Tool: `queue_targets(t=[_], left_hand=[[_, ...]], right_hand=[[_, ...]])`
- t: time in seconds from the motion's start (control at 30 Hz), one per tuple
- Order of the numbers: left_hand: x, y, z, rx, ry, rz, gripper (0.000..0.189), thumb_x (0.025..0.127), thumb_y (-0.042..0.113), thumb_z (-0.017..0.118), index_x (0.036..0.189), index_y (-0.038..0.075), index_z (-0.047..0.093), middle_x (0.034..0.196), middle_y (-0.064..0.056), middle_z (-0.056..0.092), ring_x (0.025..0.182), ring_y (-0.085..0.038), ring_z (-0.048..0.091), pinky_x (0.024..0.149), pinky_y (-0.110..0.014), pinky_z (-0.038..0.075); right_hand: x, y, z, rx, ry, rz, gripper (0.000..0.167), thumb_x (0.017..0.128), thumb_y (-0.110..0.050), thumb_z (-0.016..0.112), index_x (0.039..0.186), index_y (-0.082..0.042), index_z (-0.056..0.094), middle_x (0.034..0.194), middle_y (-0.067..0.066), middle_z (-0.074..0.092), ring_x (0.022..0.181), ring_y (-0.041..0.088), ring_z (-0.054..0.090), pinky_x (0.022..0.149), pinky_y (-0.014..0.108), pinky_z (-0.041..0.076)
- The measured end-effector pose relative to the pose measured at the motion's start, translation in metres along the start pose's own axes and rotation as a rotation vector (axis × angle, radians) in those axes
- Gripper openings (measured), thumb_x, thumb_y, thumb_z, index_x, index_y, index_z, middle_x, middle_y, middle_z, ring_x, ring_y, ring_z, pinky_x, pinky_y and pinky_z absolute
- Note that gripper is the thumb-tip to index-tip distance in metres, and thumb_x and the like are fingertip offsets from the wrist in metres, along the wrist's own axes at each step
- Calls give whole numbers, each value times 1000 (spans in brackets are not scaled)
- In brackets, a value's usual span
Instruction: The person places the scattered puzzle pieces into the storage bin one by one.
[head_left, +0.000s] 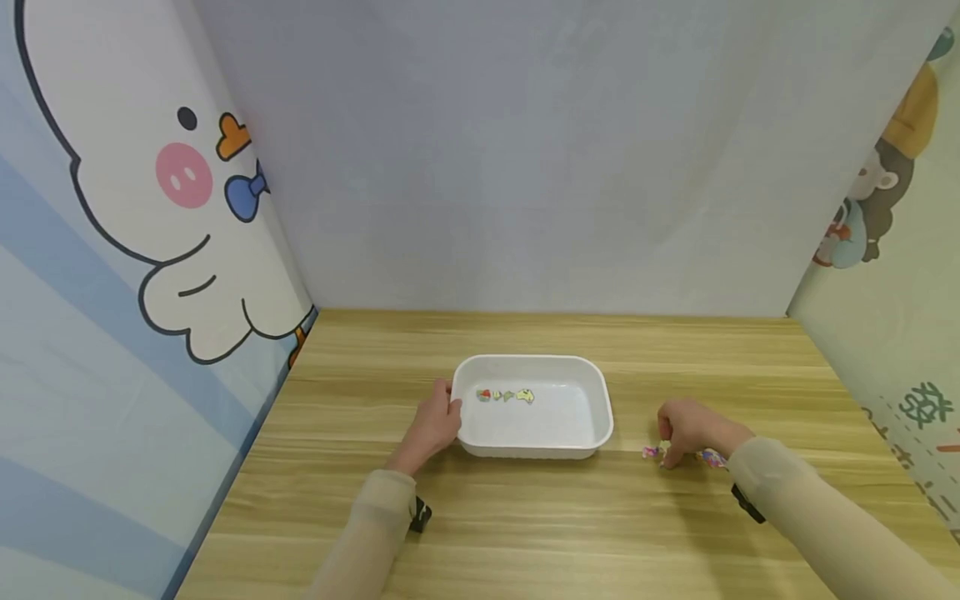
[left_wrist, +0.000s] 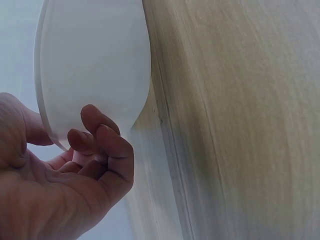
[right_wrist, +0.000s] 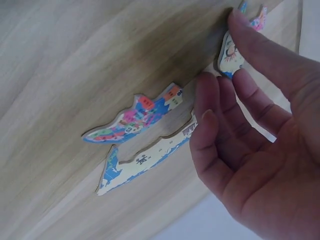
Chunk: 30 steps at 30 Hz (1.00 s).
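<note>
My left hand [head_left: 435, 419] grips the left rim of a white plastic basin [head_left: 534, 452], thumb at the rim and curled fingers against its outer wall. Several small map-like puzzle pieces [head_left: 525, 396] lie in a row inside the basin. On the table right of it, my right hand [head_left: 693, 429] pinches a cream puzzle piece [right_wrist: 231, 56] with a sun-like drawing between thumb and fingertips. Close by in the right wrist view lie a colourful puzzle piece [right_wrist: 135, 119] and a long cream and blue puzzle piece [right_wrist: 145, 160]. The right fingers partly hide the long piece's end.
A wood-grain table [head_left: 525, 525] bears everything. A pink puzzle piece [head_left: 650, 452] lies left of the right hand. A grey-white cloth wall [head_left: 510, 167] rises behind the table, with printed panels at left and right.
</note>
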<state>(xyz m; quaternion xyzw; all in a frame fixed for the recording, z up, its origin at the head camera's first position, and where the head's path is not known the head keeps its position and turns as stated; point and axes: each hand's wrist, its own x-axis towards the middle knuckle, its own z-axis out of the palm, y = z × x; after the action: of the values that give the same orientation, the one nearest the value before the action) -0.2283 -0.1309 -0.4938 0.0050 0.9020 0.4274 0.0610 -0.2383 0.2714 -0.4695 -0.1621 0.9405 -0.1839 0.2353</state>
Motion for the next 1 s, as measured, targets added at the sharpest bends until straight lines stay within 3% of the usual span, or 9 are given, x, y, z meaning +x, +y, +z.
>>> queue_targets(t=[0.33,0.53,0.83,1.0], left_hand=[[1,-2,-1,6,-6,1,27,100,11,43,124,-2,40,107,-24,58,80,-25,57,63,-34,47],[1,-3,0,8,-11,-2,27,101,11,43,124,-2,40,105,-23,58,79,-25,57,62,-33,47],[1,-4,0,13,-6,4,26,100,11,43,123,-2,40,105,-23,58,78,-25,57,62,-33,47],[1,-3,1,19,0,13,27,100,11,43,123,-3,41,107,-24,58,81,-26,57,64,-34,47]], right_hand=[[3,4,-5,-7,34,-111,28,63,-5,84,67,-9,56,66,-1,50,60,15,46,53,30,40],[3,11,-12,170,-59,-198,19,70,1,78,69,-4,59,60,-2,54,53,9,47,49,25,41],[7,15,-14,447,-186,-155,13,74,11,68,79,8,56,65,5,59,55,11,51,48,20,40],[9,16,-15,465,-186,-163,9,78,11,65,83,8,58,68,10,63,55,11,53,48,21,41]])
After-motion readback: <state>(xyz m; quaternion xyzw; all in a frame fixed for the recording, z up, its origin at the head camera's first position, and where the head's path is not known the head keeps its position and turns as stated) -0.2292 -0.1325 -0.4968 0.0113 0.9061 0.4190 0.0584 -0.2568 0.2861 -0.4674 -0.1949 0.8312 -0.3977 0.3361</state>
